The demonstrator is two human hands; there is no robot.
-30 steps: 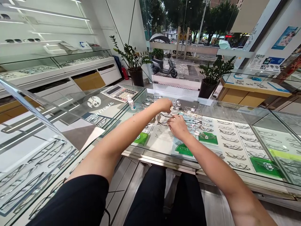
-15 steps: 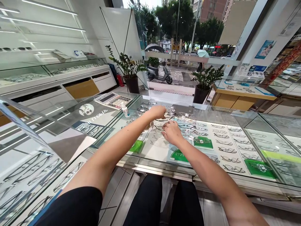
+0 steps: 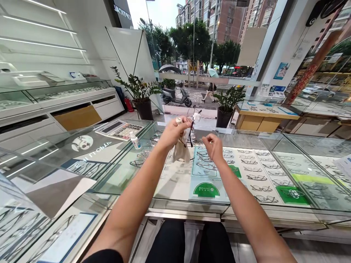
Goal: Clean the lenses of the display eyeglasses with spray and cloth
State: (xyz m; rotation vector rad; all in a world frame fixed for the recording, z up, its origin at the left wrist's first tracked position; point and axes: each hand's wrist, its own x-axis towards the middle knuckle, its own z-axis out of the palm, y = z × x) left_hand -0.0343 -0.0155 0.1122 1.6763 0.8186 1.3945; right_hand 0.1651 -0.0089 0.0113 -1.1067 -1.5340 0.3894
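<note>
Gripping glasses (image 3: pixel 192 124) and cloth (image 3: pixel 181 151): left hand (image 3: pixel 172 132), closed. Right hand (image 3: pixel 213 146): empty, fingers loosely curled, above glass bench (image 3: pixel 274 140).

Calculator (image 3: pixel 120 129) beside dropper bottle (image 3: pixel 135 140) on glass counter (image 3: pixel 274 204) — potted plants (image 3: pixel 139 93) behind.

Just one cam, head-mounted, looking forward and slightly down along both arms at the glass tabletop (image 3: pixel 175 190). Hands sit close, mid-frame; the shop window (image 3: pixel 192 54) and street are way off behind.
</note>
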